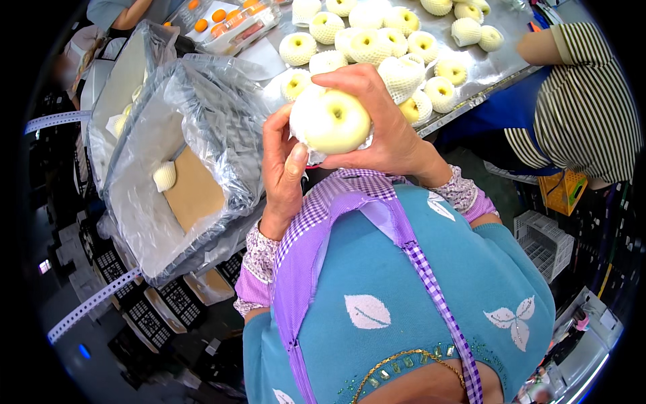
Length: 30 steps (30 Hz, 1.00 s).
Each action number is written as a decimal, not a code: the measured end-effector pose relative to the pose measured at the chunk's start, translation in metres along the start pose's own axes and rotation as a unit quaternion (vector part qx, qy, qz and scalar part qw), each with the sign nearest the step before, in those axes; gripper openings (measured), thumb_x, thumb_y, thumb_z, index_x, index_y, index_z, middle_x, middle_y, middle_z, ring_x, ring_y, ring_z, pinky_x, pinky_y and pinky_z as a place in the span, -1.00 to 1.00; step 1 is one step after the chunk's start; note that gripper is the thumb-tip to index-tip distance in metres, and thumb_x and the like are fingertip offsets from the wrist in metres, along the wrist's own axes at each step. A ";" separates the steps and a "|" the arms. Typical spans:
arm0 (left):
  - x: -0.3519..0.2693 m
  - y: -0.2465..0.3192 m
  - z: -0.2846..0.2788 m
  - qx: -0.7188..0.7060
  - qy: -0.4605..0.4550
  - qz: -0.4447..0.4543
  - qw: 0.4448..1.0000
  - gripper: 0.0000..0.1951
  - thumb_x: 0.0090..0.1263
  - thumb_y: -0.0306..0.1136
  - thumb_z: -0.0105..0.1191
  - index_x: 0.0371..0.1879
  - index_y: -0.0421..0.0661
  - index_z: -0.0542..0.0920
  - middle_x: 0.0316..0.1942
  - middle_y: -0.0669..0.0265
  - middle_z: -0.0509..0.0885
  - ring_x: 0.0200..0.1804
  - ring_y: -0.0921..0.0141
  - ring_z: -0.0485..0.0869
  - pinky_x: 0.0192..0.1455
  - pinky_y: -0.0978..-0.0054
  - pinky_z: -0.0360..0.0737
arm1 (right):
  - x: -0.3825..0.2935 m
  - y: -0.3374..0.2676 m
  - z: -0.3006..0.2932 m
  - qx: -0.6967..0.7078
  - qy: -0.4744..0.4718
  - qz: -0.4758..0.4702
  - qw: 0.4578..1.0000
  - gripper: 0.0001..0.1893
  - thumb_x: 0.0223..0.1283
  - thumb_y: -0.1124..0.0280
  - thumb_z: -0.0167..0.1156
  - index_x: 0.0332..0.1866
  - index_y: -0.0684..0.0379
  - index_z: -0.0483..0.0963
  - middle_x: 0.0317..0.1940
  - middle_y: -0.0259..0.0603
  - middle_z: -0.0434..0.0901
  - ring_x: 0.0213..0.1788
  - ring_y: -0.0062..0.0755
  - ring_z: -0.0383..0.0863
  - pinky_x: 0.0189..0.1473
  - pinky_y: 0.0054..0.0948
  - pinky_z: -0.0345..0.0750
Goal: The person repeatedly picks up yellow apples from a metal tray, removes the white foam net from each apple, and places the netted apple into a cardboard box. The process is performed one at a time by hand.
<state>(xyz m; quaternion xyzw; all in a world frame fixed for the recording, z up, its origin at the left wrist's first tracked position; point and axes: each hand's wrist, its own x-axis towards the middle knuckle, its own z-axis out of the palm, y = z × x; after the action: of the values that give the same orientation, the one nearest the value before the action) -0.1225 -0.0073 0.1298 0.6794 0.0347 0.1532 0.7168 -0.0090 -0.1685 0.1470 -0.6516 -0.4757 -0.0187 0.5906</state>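
Both my hands are around one large pale-yellow fruit [338, 121], an apple or a round pear, held with its hollow facing up. My left hand [283, 169] grips it from the left side, thumb in front. Across its top and right side curve the fingers of my right hand [386, 126], with the thumb underneath. White wrapping, likely a foam net, shows around the fruit's left and lower edges. Just beyond my hands, many similar fruits in white foam nets [371, 46] lie on a metal table [499, 60].
To my left stands a crate lined with clear plastic [151, 116], holding cardboard [194, 189] and one netted fruit [164, 177]. Behind it is another lined crate [113, 83]. Orange fruits in clear boxes [237, 25] sit at the back. A person in a striped top [588, 101] stands at the right.
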 end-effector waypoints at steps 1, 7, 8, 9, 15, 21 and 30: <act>0.000 0.000 -0.001 0.001 -0.004 0.009 1.000 -0.34 0.50 0.01 0.02 0.42 -0.20 0.28 0.33 0.20 0.41 0.40 0.34 0.36 0.51 0.33 0.21 | -0.001 0.001 0.001 -0.002 -0.009 -0.006 1.000 -0.04 -0.28 0.38 0.66 0.41 0.11 0.39 0.17 -0.12 0.41 0.24 -0.09 0.39 0.30 -0.19 0.42; 0.002 -0.006 -0.006 0.035 0.046 0.029 0.998 -0.72 0.66 -0.14 -0.05 0.05 -0.11 0.41 -0.03 0.36 0.46 0.02 0.51 0.40 0.18 0.50 0.34 | -0.005 0.006 0.008 0.137 -0.039 0.089 0.986 -0.08 -0.12 0.27 0.64 0.44 0.11 0.35 0.24 -0.15 0.41 0.26 -0.22 0.45 0.34 -0.27 0.43; 0.004 -0.008 -0.006 0.034 0.048 0.039 0.997 -0.77 0.67 -0.18 -0.04 -0.03 -0.10 0.41 -0.09 0.39 0.45 -0.05 0.54 0.37 0.12 0.53 0.34 | -0.010 0.005 0.012 0.220 -0.030 0.143 0.965 -0.11 -0.04 0.24 0.61 0.44 0.12 0.33 0.26 -0.16 0.41 0.28 -0.24 0.47 0.35 -0.29 0.43; 0.006 -0.010 -0.006 0.033 0.051 0.050 0.997 -0.81 0.68 -0.22 -0.03 -0.10 -0.08 0.41 -0.15 0.42 0.44 -0.13 0.57 0.35 0.05 0.56 0.33 | -0.014 0.005 0.015 0.299 -0.020 0.195 0.934 -0.14 0.03 0.20 0.58 0.45 0.14 0.31 0.28 -0.18 0.40 0.29 -0.26 0.48 0.37 -0.30 0.43; 0.006 -0.020 -0.013 -0.016 0.045 0.028 0.998 -0.81 0.57 -0.34 0.13 -0.22 -0.10 0.40 -0.23 0.47 0.44 -0.24 0.62 0.35 -0.12 0.64 0.36 | -0.018 0.016 0.039 0.562 0.160 0.357 0.729 -0.33 0.57 -0.16 -0.12 0.45 0.21 0.29 0.29 -0.16 0.54 0.32 -0.26 0.56 0.41 -0.19 0.47; 0.004 -0.006 -0.003 0.123 0.055 0.148 0.980 -0.52 0.25 -0.52 0.30 0.16 -0.16 0.48 0.14 0.15 0.51 0.27 0.34 0.55 0.27 0.37 0.58 | -0.017 0.017 0.044 0.630 0.158 0.353 0.674 -0.40 0.67 -0.08 -0.28 0.48 0.20 0.25 0.34 -0.14 0.50 0.37 -0.28 0.52 0.44 -0.19 0.46; -0.001 -0.012 -0.008 0.095 0.024 0.040 0.994 -0.17 0.21 -0.49 0.43 0.47 -0.19 0.28 0.30 0.04 0.46 0.22 0.23 0.65 0.14 0.35 0.73 | -0.025 0.007 0.044 0.429 0.064 0.336 0.836 -0.40 0.69 0.02 -0.25 0.58 0.22 0.13 0.44 -0.15 0.36 0.47 -0.36 0.35 0.47 -0.29 0.36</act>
<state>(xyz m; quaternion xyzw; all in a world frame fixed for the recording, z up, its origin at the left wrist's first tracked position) -0.1234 -0.0006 0.1177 0.7412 0.0394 0.1941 0.6414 -0.0415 -0.1477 0.1136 -0.4502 -0.1492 0.3452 0.8098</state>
